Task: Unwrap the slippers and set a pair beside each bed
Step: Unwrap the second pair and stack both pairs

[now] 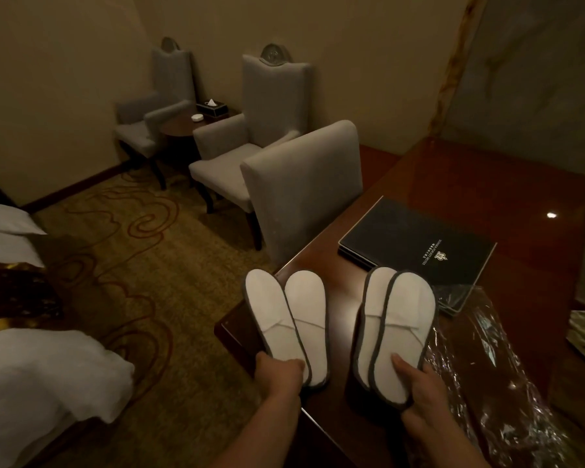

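Two pairs of white slippers with grey trim are held up over the corner of a dark wooden desk (520, 204). My left hand (277, 371) grips the left pair (284, 315) by its near end, the two slippers fanned side by side. My right hand (419, 383) pinches the right pair (395, 319), one slipper overlapping the other. Crumpled clear plastic wrapping (493, 393) lies on the desk to the right of my right hand. A bed (31, 383) with white linen and a dark gold runner fills the lower left.
A black hotel folder (416, 244) lies on the desk beyond the slippers. A grey chair (301, 184) stands against the desk's left edge. Two grey armchairs (247, 146) flank a small round table (179, 126) at the back. Patterned carpet (132, 258) runs between bed and desk.
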